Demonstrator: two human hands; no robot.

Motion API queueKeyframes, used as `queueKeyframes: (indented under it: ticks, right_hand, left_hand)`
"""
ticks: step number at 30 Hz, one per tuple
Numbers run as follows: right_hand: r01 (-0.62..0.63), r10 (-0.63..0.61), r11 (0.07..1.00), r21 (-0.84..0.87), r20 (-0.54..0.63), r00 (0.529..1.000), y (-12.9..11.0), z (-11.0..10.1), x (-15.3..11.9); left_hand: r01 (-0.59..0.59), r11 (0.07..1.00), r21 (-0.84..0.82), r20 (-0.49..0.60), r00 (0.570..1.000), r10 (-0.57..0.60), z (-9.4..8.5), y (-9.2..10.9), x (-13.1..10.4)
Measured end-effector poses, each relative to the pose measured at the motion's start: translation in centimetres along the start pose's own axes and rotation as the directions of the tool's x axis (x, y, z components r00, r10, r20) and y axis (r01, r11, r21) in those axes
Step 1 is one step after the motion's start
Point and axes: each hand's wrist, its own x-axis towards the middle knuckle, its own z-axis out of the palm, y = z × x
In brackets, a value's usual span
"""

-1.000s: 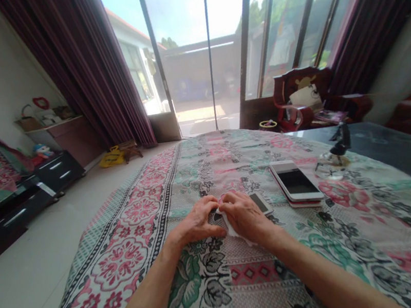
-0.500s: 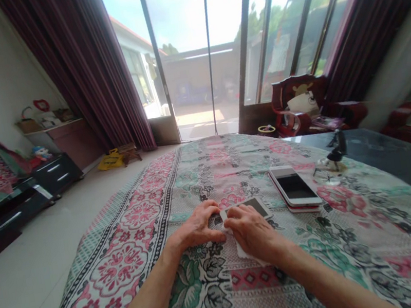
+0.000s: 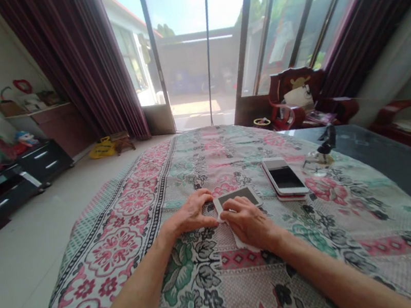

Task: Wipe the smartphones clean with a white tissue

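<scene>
A white smartphone (image 3: 219,203) with a dark screen lies flat on the patterned tablecloth in front of me. My left hand (image 3: 191,213) rests at its left end, thumb and fingers spread apart, with the tips at the phone's edge. Bunched under the fingers of my right hand (image 3: 249,222) is a white cloth (image 3: 245,243), pressed against the phone's near left corner. That hand covers part of the phone's near side. To the right, a larger white device (image 3: 287,178) with a black screen lies on top of something with a red edge.
A clear bottle with a black spray head (image 3: 327,140) stands right of the stacked devices. The floral tablecloth (image 3: 208,294) covers the rounded table. A dark tabletop (image 3: 398,165) adjoins at right. Beyond are a carved wooden chair (image 3: 293,93), glass doors and a yellow bag (image 3: 102,148).
My right hand and the cloth have shifted slightly toward the phone's near left corner, showing more of the screen. The view has tipped down a little. My left hand stays by the phone's end.
</scene>
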Motion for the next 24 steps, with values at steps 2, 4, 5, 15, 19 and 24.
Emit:
queueKeyframes:
  ticks: [2, 4, 5, 15, 19, 24]
  right_hand:
    - [-0.008, 0.008, 1.0, 0.006, -0.012, 1.0, 0.0, 0.2, 0.1]
    - [-0.018, 0.018, 1.0, 0.019, -0.028, 0.999, 0.1, 0.2, -0.2]
    - [-0.027, 0.028, 0.999, 0.026, -0.037, 0.999, 0.4, 0.1, -0.4]
    - [-0.211, 0.211, 0.977, 0.014, -0.138, 0.968, 3.9, -0.9, -2.3]
    - [-0.153, 0.154, 0.988, 0.014, -0.109, 0.982, 2.6, -0.5, -1.8]
    - [-0.116, 0.116, 0.993, 0.004, -0.091, 0.989, 1.3, -0.3, -1.5]
  left_hand:
    - [0.012, 1.0, 0.021, 0.0, 1.0, -0.012, 0.1, 0.1, 0.0]
    - [0.004, 1.0, 0.026, 0.007, 1.0, -0.004, 0.0, 0.2, 0.0]
    - [-0.002, 1.0, 0.026, 0.013, 1.0, 0.001, 0.0, 0.2, 0.0]
    - [0.048, 0.995, 0.091, -0.044, 0.998, -0.044, 0.5, 1.7, 0.2]
    - [0.105, 0.975, 0.196, -0.145, 0.986, -0.077, 1.9, 2.4, 0.8]
    - [0.065, 0.968, 0.24, -0.175, 0.984, -0.023, 2.6, 2.5, 1.1]
